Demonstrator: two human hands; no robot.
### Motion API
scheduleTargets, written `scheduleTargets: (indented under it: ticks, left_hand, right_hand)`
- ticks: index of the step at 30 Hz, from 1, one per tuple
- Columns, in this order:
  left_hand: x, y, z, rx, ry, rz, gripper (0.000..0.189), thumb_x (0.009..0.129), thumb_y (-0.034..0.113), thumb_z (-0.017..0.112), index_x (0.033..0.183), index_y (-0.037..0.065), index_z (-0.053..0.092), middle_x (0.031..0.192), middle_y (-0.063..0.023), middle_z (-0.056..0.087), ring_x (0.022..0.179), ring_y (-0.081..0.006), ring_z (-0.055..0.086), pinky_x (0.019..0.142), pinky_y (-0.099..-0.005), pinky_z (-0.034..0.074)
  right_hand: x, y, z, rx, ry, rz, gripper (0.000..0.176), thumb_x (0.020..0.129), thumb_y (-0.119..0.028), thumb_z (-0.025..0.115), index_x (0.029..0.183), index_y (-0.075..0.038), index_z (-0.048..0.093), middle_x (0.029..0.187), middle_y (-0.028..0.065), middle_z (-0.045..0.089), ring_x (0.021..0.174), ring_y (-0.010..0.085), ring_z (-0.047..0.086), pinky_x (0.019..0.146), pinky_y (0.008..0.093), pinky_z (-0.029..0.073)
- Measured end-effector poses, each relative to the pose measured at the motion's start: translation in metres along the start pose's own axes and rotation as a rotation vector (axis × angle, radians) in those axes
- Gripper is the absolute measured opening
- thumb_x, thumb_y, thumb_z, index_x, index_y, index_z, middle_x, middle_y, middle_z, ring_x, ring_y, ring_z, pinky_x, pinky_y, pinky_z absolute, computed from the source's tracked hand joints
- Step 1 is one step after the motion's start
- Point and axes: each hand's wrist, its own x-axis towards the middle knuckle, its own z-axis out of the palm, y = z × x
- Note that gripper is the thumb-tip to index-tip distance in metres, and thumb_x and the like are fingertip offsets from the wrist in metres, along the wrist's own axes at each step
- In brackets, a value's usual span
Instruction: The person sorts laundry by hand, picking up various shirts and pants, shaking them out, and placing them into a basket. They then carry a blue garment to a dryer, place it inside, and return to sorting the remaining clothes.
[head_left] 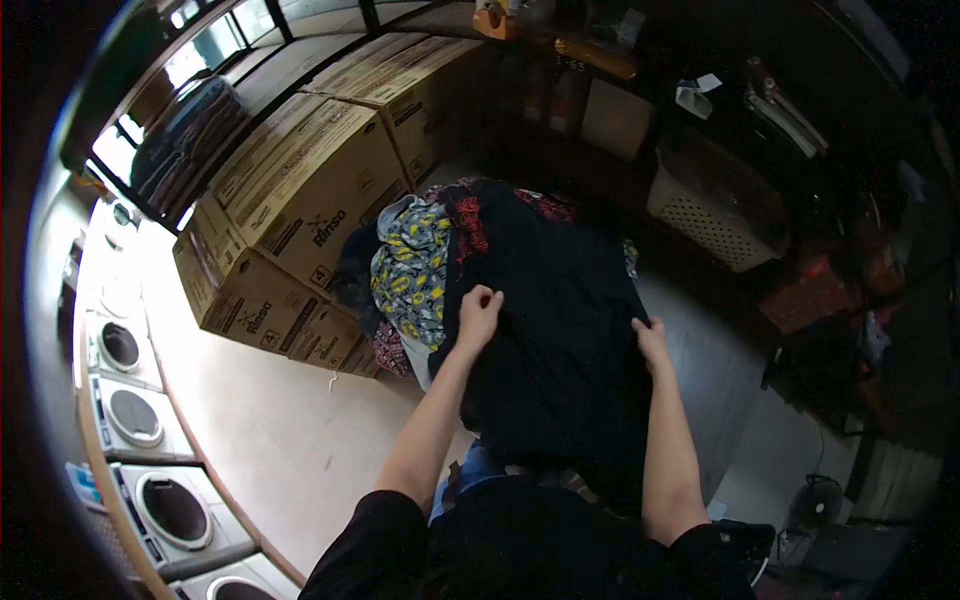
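A large black garment [560, 300] is spread over a heap of clothes in front of me, its near end hanging close to my body. My left hand [480, 318] is closed, fingers curled in a pinch at the garment's left part. At the right edge, my right hand [652, 342] pinches the same black fabric between thumb and fingers. Beside my left hand lies a grey cloth with a yellow pattern [412, 265]. Red lettering or print [470, 225] shows on dark fabric near the top left. What supports the heap is hidden under it.
Stacked Rinso cardboard boxes [320, 190] stand behind and left of the heap. A perforated cream basket [715, 210] is at the back right. Front-loading washers or dryers [170, 510] line the far left. A fan [815, 502] stands low on the right. Folded textiles [190, 140] sit on a shelf.
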Motion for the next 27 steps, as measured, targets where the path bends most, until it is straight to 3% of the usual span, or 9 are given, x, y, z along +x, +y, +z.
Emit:
scheduleTargets:
  ticks: [2,3,4,8,12,17,18,23,27]
  left_hand:
    - [0.011,0.006,-0.018,-0.072,-0.021,0.149,0.022,0.091,0.023,0.062,0.091,0.003,0.053,0.074,-0.0027,0.050,0.068,-0.0151,0.051,0.063,-0.0303,0.044]
    - [0.010,0.048,-0.038,-0.210,-0.101,-0.097,0.022,0.093,0.026,0.060,0.095,0.006,0.052,0.073,-0.0004,0.048,0.066,-0.0116,0.049,0.061,-0.0281,0.044]
    - [0.019,0.066,-0.049,-0.353,-0.145,-0.048,0.022,0.094,0.029,0.059,0.096,0.008,0.051,0.073,0.0007,0.046,0.065,-0.0090,0.047,0.061,-0.0275,0.045]
    - [0.033,0.213,-0.088,-0.533,-0.214,0.128,0.017,0.098,0.025,0.054,0.092,0.010,0.051,0.073,0.0035,0.046,0.063,-0.0066,0.043,0.058,-0.0230,0.038]
    - [0.033,0.322,-0.083,-0.719,-0.071,0.496,0.019,0.100,0.021,0.051,0.102,0.002,0.054,0.086,0.0030,0.048,0.076,-0.0051,0.041,0.073,-0.0206,0.038]
    - [-0.013,0.385,-0.070,-0.585,-0.373,0.620,0.033,0.100,0.026,0.051,0.123,0.002,0.052,0.094,-0.0003,0.053,0.086,-0.0055,0.048,0.077,-0.0201,0.041]
    - [-0.017,0.389,-0.081,-0.435,-0.574,0.620,0.041,0.100,0.026,0.047,0.134,0.003,0.046,0.131,-0.0113,0.053,0.116,-0.0148,0.052,0.096,-0.0264,0.043]
    - [-0.021,0.402,-0.098,0.136,-1.499,1.066,0.050,0.073,0.030,0.082,0.113,0.005,0.066,0.076,-0.0036,0.065,0.063,-0.0138,0.060,0.060,-0.0287,0.051]
    - [-0.039,0.423,-0.085,0.822,-1.481,0.768,0.032,0.066,0.019,0.083,0.088,0.001,0.069,0.077,-0.0141,0.068,0.069,-0.0213,0.066,0.063,-0.0343,0.051]
  right_hand:
    - [-0.006,-0.020,-0.037,0.377,-0.079,-0.040,0.032,0.087,-0.020,0.067,0.108,0.002,0.057,0.106,0.0122,0.062,0.099,0.0225,0.058,0.091,0.0343,0.044]
    - [-0.011,-0.033,-0.060,0.439,-0.091,-0.072,0.046,0.087,-0.025,0.067,0.119,0.004,0.051,0.118,0.0166,0.057,0.112,0.0250,0.052,0.097,0.0364,0.040]
    - [-0.019,-0.050,-0.083,0.502,-0.104,-0.106,0.061,0.086,-0.030,0.067,0.131,0.006,0.046,0.130,0.0210,0.053,0.125,0.0275,0.046,0.102,0.0385,0.035]
    - [-0.083,-0.150,-0.171,0.652,0.206,-0.395,0.043,0.091,-0.028,0.064,0.116,0.005,0.054,0.118,0.0138,0.059,0.114,0.0220,0.051,0.104,0.0381,0.032]
    - [-0.184,-0.240,-0.237,0.682,0.227,-0.757,0.016,0.093,-0.020,0.063,0.099,-0.005,0.059,0.096,0.0082,0.067,0.087,0.0166,0.064,0.083,0.0313,0.050]
    - [-0.252,-0.254,-0.300,0.411,0.613,-0.740,0.032,0.091,-0.018,0.064,0.117,-0.002,0.056,0.100,0.0094,0.067,0.088,0.0176,0.065,0.078,0.0299,0.052]
    - [-0.266,-0.253,-0.307,0.380,0.629,-0.718,0.037,0.091,-0.018,0.064,0.122,-0.001,0.054,0.103,0.0107,0.067,0.090,0.0183,0.065,0.079,0.0300,0.051]
    - [-0.335,-0.234,-0.335,-0.223,0.149,-0.790,0.045,0.082,-0.032,0.074,0.109,0.003,0.064,0.100,0.0139,0.069,0.089,0.0206,0.067,0.077,0.0305,0.052]
    - [-0.361,-0.246,-0.340,-0.897,-0.554,-0.435,0.051,0.056,-0.036,0.087,0.087,0.001,0.070,0.081,0.0218,0.067,0.076,0.0343,0.068,0.069,0.0355,0.052]
